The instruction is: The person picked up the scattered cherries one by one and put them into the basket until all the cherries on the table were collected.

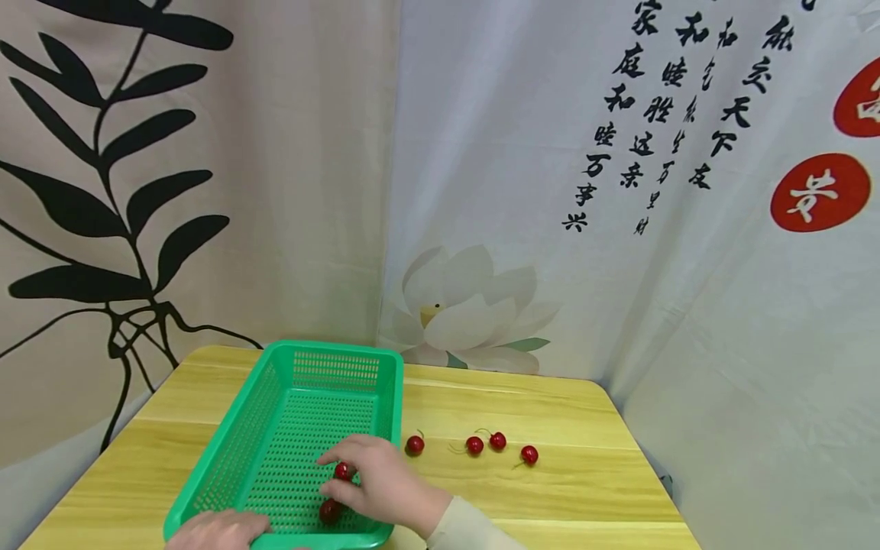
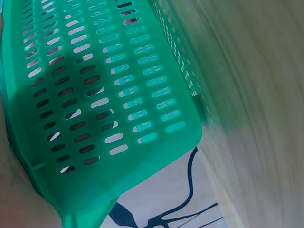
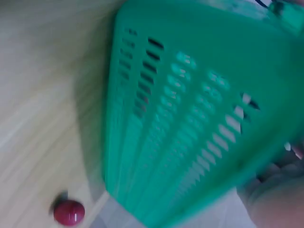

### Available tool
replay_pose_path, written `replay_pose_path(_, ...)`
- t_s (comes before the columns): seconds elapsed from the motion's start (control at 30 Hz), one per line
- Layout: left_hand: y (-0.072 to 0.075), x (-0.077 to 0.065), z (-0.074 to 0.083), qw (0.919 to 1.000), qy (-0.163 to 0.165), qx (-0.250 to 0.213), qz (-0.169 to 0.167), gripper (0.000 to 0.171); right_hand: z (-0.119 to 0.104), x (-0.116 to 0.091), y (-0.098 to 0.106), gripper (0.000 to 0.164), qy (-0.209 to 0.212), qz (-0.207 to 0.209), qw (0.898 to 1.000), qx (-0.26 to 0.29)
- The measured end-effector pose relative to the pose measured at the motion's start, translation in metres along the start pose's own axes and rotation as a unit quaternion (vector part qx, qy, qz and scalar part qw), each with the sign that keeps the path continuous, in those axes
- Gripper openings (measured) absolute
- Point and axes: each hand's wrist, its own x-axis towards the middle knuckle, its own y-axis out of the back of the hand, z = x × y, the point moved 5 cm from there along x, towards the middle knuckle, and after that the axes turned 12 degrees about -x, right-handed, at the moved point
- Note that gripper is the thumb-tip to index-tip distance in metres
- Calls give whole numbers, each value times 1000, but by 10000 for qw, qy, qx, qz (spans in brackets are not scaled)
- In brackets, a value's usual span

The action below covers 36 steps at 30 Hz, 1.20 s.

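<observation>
A green plastic basket (image 1: 395,397) with slotted walls stands on the wooden table. At its near-left corner my left hand (image 1: 218,530) grips the rim; the left wrist view shows part of that hand (image 2: 21,190) against the wall. My right hand (image 1: 385,481) reaches over the right wall into the near end, with a red cherry (image 1: 344,471) between thumb and fingers. Another dark red cherry (image 1: 331,512) sits in the basket just below the thumb. In the blurred right wrist view, the right hand (image 3: 280,197) shows only partly, beside the basket wall (image 3: 190,118).
Right of the basket, several stemmed cherries lie on the table (image 1: 584,496): one cherry (image 1: 415,445) near the wall, a pair with a left cherry (image 1: 474,445) and a right cherry (image 1: 498,441), and another cherry (image 1: 529,455) farther right. A printed curtain (image 1: 481,191) hangs behind the table.
</observation>
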Motion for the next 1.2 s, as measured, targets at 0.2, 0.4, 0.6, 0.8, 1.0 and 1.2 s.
replay_pose_path(0.2,0,1,0,9996,-56,-225,-169,37,34,-30,31,28,-623,750,9950,220)
replay_pose_path(0.4,-1,-1,1,9996,-130,-230,-132,38,95,-90,54,28,-1829,588,9811,-214)
replay_pose_path(0.6,0,-2,5,9988,375,-35,310,46,165,-163,68,28,-3366,329,9385,-695)
replay_pose_path(0.8,2,-3,9,9971,499,11,578,48,217,-222,68,31,-4485,-85,8896,-855)
replay_pose_path(1.0,2,-2,8,9984,483,11,296,47,229,-240,63,35,-4728,-359,8784,-602)
replay_pose_path(1.2,2,-3,7,9984,307,24,468,47,226,-239,57,37,-4720,-670,8782,-383)
